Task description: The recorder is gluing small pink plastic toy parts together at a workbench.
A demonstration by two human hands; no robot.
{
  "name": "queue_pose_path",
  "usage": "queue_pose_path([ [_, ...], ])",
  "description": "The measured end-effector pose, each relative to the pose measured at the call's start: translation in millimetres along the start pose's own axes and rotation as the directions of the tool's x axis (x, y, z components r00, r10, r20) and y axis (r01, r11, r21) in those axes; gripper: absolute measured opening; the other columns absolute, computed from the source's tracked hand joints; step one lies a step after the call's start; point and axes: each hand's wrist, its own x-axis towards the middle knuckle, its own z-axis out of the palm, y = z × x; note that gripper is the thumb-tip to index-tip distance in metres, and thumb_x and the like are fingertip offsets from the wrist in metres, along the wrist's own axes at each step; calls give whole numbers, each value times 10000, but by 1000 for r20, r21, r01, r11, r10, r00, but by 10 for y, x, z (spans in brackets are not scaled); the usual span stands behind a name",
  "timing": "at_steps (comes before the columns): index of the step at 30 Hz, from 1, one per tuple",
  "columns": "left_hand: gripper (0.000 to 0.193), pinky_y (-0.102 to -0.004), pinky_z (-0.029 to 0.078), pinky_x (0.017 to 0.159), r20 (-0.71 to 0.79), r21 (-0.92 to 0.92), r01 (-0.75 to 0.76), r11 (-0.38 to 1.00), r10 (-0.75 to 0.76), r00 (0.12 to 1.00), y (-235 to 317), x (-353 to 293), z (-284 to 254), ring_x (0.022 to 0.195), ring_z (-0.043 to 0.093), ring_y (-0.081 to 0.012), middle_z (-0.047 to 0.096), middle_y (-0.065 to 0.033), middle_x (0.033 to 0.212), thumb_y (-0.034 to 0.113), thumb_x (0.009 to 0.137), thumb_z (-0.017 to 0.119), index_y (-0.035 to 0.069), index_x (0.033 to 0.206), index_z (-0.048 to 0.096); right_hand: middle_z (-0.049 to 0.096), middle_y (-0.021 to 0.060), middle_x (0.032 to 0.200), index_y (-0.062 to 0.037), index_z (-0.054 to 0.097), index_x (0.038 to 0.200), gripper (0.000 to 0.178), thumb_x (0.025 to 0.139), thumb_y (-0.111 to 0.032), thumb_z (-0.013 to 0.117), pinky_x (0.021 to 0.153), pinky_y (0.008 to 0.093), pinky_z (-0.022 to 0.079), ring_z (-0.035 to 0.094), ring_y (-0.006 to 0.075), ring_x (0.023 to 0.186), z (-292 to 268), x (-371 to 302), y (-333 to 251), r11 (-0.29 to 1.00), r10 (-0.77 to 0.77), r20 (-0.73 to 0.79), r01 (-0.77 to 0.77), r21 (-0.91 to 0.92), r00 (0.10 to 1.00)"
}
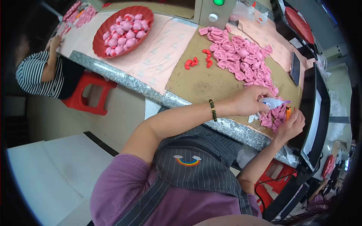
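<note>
My left hand (253, 101), with a dark beaded bracelet at its wrist, is closed round a small translucent glue bottle (270, 103). The bottle lies nearly level, and its thin purple nozzle points right. Just below that nozzle, my right hand (292, 126) is closed, fingertips at a small orange object with dark marks (288, 113); its kind is not clear. Pink soft-looking moulded pieces (277, 116) lie under and between both hands. Farther up the brown board (203, 84) spreads a larger heap of pink pieces (233, 52), some cupped, some round. Several small red curved pieces (191, 63) sit left of it.
A red fluted bowl (98, 41) full of pink and red pieces stands on pink cloth to the left. A phone (295, 69) lies at the right beside a black tray (315, 113). At far left, another person in a striped top (37, 75) sits near a red stool (90, 92).
</note>
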Motion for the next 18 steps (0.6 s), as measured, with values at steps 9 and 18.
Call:
queue_pose_path([
  [9,306,-297,500,745,-137,421,-149,895,225,965,419,-512,-218,874,594,-168,587,-105,957,18,732,649,-12,1017,542,570,108,1017,46,522,1079,293,871,-159,540,815,293,427,561,174,882,-130,-220,-1220,-40,-60,581,-583,811,812],
  [18,505,-423,345,925,-138,989,94,115,478,867,438,-654,-1346,1083,415,-351,450,-191,1159,217,709,669,-3,1111,456,577,76,871,-1,544,998,201,872,-158,548,677,281,491,577,144,779,127,-344,-1634,-51,-383,780,-855,516,494],
])
